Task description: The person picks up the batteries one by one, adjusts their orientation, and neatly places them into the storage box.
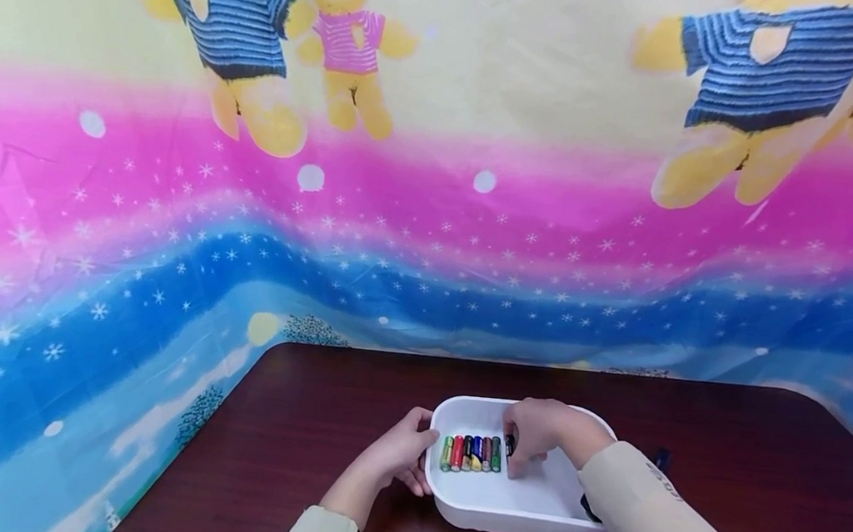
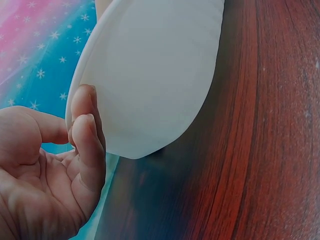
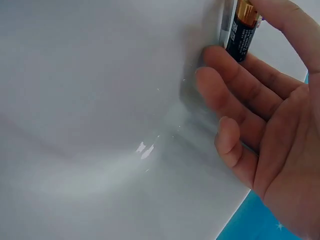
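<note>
On the brown table stands a white plastic tray [image 1: 511, 525]. My left hand [image 1: 398, 454] grips its left side, thumb at the rim and fingers against the outer wall; the left wrist view shows those curled fingers [image 2: 86, 145] on the tray wall [image 2: 155, 75]. Inside the tray, several batteries in different colours, a red battery [image 1: 457, 452] among them, lie side by side in a row. Just right of that row, my right hand [image 1: 537, 429] pinches a black battery with a gold end [image 3: 242, 37] between thumb and fingers. Its lower end is near the tray wall in the right wrist view.
The dark wooden table [image 1: 291, 456] extends around the tray. A small dark object [image 1: 662, 460] shows behind my right sleeve, its kind unclear. A printed cloth [image 1: 430, 216] with bears and snowflakes hangs behind the table and along its left side.
</note>
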Motion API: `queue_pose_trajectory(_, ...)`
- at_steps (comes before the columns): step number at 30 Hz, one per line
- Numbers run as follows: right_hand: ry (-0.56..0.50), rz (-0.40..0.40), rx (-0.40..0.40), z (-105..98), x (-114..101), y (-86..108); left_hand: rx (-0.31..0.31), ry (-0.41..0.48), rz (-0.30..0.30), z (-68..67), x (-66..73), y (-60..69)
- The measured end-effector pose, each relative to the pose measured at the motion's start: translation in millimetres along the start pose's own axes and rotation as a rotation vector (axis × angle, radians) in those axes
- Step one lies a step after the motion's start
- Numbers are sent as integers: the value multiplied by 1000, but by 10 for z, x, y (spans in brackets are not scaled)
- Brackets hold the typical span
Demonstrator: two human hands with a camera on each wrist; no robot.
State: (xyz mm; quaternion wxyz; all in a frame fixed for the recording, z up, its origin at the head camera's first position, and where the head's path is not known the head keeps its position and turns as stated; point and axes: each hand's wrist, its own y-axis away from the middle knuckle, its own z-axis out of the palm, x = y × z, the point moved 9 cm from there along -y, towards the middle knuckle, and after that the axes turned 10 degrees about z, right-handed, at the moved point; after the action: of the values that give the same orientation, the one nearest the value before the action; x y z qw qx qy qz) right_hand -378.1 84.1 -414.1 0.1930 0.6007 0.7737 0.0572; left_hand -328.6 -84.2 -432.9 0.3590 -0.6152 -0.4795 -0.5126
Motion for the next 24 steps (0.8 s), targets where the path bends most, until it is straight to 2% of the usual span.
queue_pose_trajectory(9,34,-14,2,9,-60,10,3,-8,-3,-11,2,2)
queue_pose_trajectory(19,120,-33,32,8,-97,4,6,-7,-3,-13,12,2)
queue_pose_trajectory(22,103,-24,27,-23,-93,30,6,-12,-7,-8,17,10)
queue_pose_trajectory(24,44,-21,14,-84,-90,61,5,-14,-7,-3,21,15)
